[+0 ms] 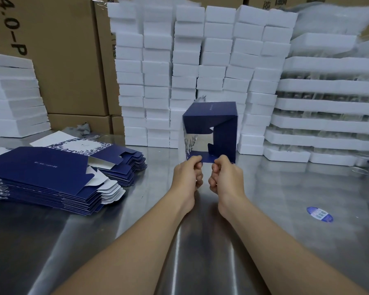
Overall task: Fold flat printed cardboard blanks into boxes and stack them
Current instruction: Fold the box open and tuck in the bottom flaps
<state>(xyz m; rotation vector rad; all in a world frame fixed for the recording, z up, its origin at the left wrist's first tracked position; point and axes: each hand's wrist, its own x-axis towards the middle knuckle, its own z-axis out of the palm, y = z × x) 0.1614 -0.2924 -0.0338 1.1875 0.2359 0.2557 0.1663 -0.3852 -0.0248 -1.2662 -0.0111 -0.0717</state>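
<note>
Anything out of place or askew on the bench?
A blue oval sticker lies alone on the steel table, on its right side. The stack of flat blanks is fanned, not squared. Foam block columns behind sit staggered. The half-folded box looks undamaged.

Packing workshop: brown shipping cartons (pixel 62 60) are standing at 11 o'clock, white foam blocks (pixel 200 60) are sitting in columns at 12 o'clock, and flat blue blanks (pixel 51 173) are lying piled at 9 o'clock on the steel tabletop (pixel 275 209).
</note>
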